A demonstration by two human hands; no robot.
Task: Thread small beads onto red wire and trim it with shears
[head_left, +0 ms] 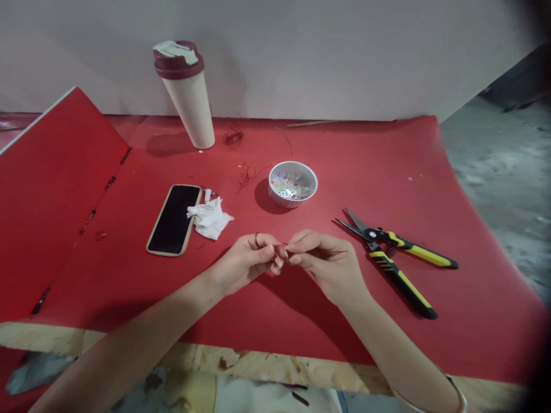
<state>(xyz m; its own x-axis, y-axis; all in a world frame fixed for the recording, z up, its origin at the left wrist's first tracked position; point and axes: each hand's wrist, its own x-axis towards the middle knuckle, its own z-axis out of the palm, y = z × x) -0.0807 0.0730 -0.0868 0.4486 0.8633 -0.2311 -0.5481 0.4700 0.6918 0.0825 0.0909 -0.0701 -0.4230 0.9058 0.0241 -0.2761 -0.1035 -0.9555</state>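
My left hand and my right hand meet above the red tabletop, fingertips nearly touching. Between them they pinch a thin reddish wire, bent in a small curve; much of it is hidden by the fingers. A red wire ring circles one finger of my left hand. Just beyond the hands stands a small perforated bowl with pale and coloured beads inside. To the right of my right hand lie yellow-and-black handled shears, their blades apart.
A phone lies at left, partly under a crumpled tissue. Behind it stands a lidded tumbler. Tangles of red wire lie near the back wall. A red hinged panel rises at the left; the table's wooden front edge is near me.
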